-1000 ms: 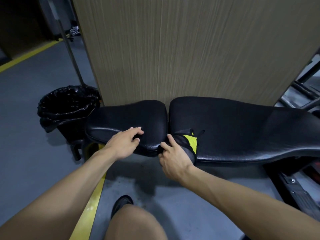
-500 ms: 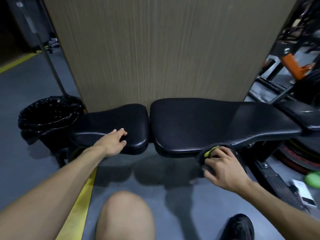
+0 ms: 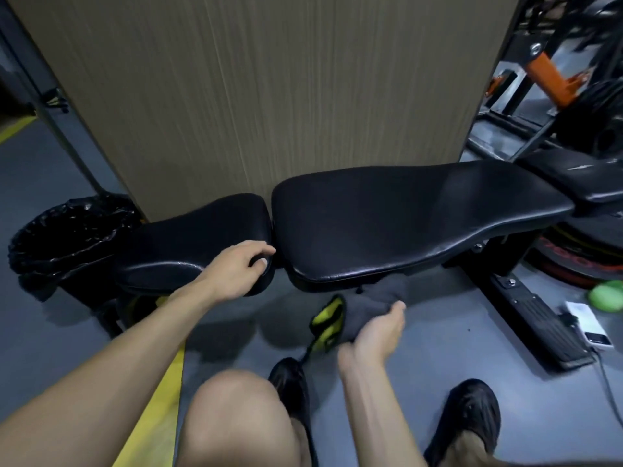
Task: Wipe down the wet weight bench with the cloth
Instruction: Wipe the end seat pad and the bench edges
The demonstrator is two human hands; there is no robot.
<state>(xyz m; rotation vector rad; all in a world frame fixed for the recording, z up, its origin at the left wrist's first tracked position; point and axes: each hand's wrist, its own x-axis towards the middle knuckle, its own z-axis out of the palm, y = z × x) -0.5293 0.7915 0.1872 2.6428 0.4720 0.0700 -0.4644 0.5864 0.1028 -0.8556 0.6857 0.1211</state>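
The black weight bench stands across the view, with a short seat pad (image 3: 188,244) on the left and a long back pad (image 3: 404,217) on the right. My left hand (image 3: 236,274) rests on the seat pad's near right corner, fingers curled over its edge. Below the back pad's near edge, my right hand (image 3: 377,328) is turned palm up and holds a dark grey cloth with a yellow patch (image 3: 354,308). The cloth hangs under the pad's underside; whether it touches the pad I cannot tell.
A wood-grain panel (image 3: 269,96) rises right behind the bench. A bin with a black liner (image 3: 64,237) stands at the left. The bench's base rail (image 3: 532,315), a white device (image 3: 586,325), a green ball (image 3: 606,294) and weight plates lie on the right. My knee and shoes are in front.
My right hand has come back left and lower with the cloth and turned palm up under the back pad. My left hand has slid right along the seat pad to its corner.
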